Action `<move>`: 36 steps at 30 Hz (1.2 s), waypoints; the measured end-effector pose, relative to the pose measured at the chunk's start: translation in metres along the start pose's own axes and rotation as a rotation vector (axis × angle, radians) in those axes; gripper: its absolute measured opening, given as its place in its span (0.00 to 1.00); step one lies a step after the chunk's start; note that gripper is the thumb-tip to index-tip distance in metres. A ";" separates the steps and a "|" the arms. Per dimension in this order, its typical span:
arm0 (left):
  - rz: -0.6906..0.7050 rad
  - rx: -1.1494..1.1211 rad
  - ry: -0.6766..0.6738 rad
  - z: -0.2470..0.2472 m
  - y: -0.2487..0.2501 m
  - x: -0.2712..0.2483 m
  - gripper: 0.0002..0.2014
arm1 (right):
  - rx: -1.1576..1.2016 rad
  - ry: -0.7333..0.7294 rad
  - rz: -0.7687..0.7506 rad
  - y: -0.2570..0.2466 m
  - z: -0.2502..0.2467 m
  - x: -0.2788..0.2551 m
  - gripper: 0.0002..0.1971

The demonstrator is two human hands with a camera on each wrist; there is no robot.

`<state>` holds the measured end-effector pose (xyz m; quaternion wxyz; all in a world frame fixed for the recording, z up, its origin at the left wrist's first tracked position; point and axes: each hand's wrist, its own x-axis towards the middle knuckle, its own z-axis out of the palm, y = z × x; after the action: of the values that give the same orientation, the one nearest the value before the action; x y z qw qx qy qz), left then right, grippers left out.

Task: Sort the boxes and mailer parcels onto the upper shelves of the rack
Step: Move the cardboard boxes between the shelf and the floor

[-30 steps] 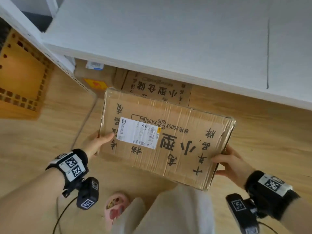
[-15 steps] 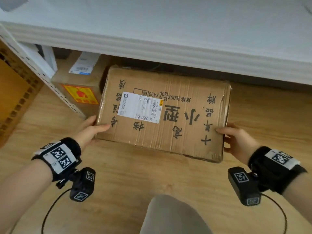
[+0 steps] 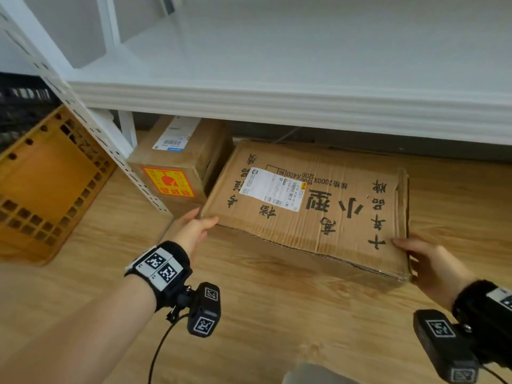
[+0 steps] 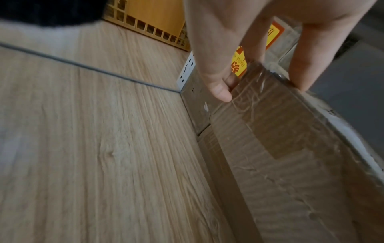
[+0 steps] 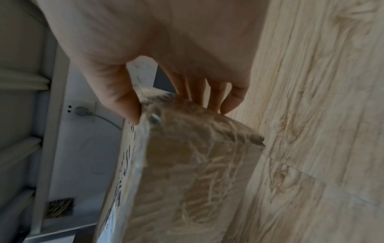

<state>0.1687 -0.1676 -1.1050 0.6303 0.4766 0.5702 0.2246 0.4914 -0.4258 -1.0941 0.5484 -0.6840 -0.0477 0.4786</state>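
A large flat cardboard box (image 3: pixel 313 206), wrapped in clear tape and carrying a white shipping label (image 3: pixel 273 189) and black printed characters on its top face, is held low over the wooden floor (image 3: pixel 277 314), just in front of the white rack's lowest shelf (image 3: pixel 277 106). The left hand (image 3: pixel 194 230) grasps the box's near left corner, thumb on the top face and the other fingers (image 4: pixel 218 85) curled against the taped side, as the left wrist view shows. The right hand (image 3: pixel 432 261) grasps the box's near right corner, with its thumb (image 5: pixel 126 105) pressed on the top edge and the fingers wrapped under the end face. The far edge of the box reaches below the shelf's front lip; whether its underside touches the floor cannot be told. Just left of the box, under the same shelf, stands a smaller cardboard box (image 3: pixel 180 159) with a yellow and red fragile sticker (image 3: pixel 169 182) on its front and a white label on top. Further left of the box, beyond the rack's perforated white upright (image 3: pixel 91 126), an orange plastic crate (image 3: pixel 41 195) rests on the floor. The shelf above the box is bare white.
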 end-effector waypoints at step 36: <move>-0.073 -0.103 0.231 0.030 0.017 0.043 0.35 | -0.012 0.129 -0.360 -0.004 0.044 0.050 0.40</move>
<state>0.2121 -0.1351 -1.1154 0.5919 0.3936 0.6435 0.2840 0.4894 -0.3636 -1.1186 0.6231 -0.6970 -0.1367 0.3276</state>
